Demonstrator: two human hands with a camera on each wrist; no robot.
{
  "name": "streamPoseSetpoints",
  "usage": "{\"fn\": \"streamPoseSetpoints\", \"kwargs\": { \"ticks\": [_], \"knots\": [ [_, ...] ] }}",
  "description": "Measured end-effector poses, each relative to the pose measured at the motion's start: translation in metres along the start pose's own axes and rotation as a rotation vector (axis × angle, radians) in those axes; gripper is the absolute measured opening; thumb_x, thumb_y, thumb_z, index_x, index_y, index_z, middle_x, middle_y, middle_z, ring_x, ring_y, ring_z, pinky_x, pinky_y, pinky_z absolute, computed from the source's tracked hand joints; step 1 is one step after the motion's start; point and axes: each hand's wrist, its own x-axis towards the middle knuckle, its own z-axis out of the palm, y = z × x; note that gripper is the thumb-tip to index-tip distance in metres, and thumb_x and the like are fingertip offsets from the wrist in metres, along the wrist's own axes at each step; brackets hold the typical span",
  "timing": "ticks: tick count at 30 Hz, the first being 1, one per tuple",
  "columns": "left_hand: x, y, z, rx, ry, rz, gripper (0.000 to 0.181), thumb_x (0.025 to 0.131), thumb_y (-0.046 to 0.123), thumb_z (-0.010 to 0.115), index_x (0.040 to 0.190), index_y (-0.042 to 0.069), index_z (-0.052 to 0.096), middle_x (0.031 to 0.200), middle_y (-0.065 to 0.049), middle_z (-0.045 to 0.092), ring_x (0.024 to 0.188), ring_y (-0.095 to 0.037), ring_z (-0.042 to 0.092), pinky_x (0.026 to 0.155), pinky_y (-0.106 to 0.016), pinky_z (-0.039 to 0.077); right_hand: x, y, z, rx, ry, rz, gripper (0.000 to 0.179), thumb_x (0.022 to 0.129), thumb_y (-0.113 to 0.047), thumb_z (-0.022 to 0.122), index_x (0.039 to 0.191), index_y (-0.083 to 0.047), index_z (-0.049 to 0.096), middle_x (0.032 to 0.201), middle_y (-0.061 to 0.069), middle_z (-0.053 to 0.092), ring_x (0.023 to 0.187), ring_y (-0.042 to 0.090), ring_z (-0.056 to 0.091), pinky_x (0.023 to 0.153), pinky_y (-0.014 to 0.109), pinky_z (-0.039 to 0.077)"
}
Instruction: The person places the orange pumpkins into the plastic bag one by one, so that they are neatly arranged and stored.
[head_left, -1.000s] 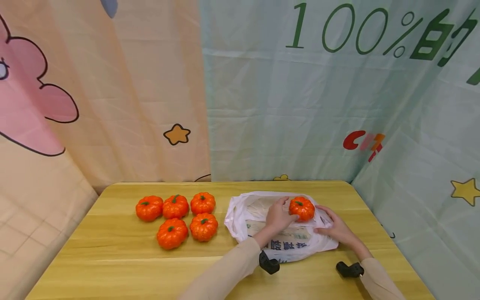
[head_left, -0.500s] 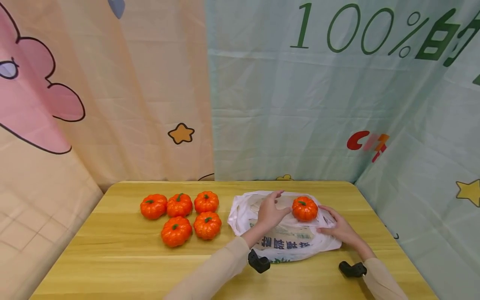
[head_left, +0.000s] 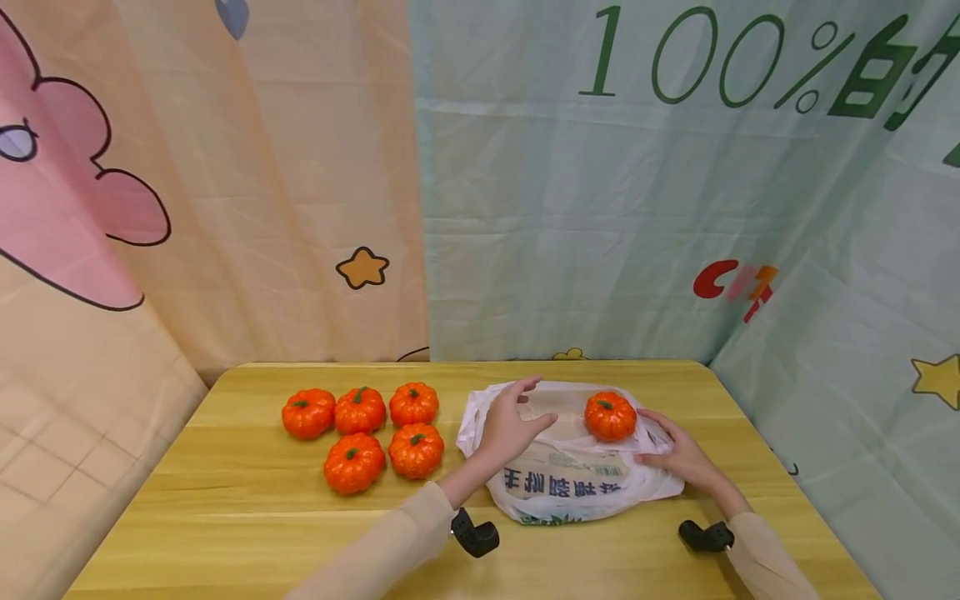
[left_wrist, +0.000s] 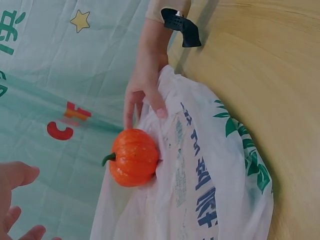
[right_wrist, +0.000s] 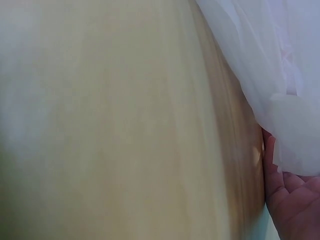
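Pumpkin (head_left: pixel 610 417) apart from left grip (head_left: pixel 506 427); just beside right grip (head_left: pixel 686 460)

On the hanging cloth (head_left: pixel 555 208) is written "100%的" in green, and lower a red "C"; the plastic bag (head_left: pixel 558 468) bears blue characters beginning "生物".

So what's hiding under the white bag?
The white bag lies on the wooden table, which shows around its edges. The bag covers whatever is right beneath it, so I can't tell if anything else is hiding there.
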Motion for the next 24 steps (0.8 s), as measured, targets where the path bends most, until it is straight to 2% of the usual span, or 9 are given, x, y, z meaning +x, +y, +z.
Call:
{"fn": "streamPoseSetpoints", "kwargs": {
  "ticks": [8, 15, 19, 24],
  "knots": [
    [-0.006, -0.002, -0.026, 0.026, 0.027, 0.039, 0.054, 0.083, 0.023, 0.074, 0.133, 0.013, 0.055, 0.131, -0.009, 0.059, 0.112, -0.029, 0.057, 0.091, -0.046, 0.049, 0.0, 0.001, -0.001, 0.016, 0.005, -0.004, 0.078, 0.08, -0.016, 0.077, 0.144, 0.0, 0.036, 0.15, 0.032, 0.028, 0.136, 0.052, 0.023, 0.105, 0.073, 0.016],
    [-0.012, -0.004, -0.049, 0.12, 0.057, 0.07, 0.056, 0.081, 0.021, 0.076, 0.132, 0.014, 0.056, 0.132, -0.009, 0.058, 0.112, -0.033, 0.056, 0.089, -0.046, 0.048, 0.0, 0.0, -0.002, 0.002, 0.005, -0.008, 0.078, 0.08, -0.017, 0.076, 0.144, 0.0, 0.036, 0.15, 0.032, 0.027, 0.136, 0.053, 0.022, 0.104, 0.074, 0.016],
    [-0.016, -0.006, -0.062, 0.127, 0.074, 0.049, 0.057, 0.08, 0.02, 0.076, 0.133, 0.016, 0.056, 0.133, -0.01, 0.057, 0.114, -0.035, 0.055, 0.088, -0.049, 0.049, 0.001, 0.001, -0.003, -0.002, 0.006, -0.009, 0.077, 0.081, -0.016, 0.076, 0.144, -0.001, 0.036, 0.15, 0.032, 0.028, 0.136, 0.052, 0.022, 0.105, 0.073, 0.016],
    [-0.022, -0.01, -0.079, 0.163, 0.091, 0.033, 0.058, 0.08, 0.02, 0.076, 0.134, 0.015, 0.055, 0.134, -0.009, 0.056, 0.114, -0.034, 0.054, 0.089, -0.045, 0.047, 0.0, 0.001, -0.003, 0.017, -0.011, 0.001, 0.077, 0.082, -0.017, 0.075, 0.145, 0.0, 0.035, 0.15, 0.032, 0.026, 0.136, 0.052, 0.021, 0.104, 0.074, 0.017]
  ]
}}
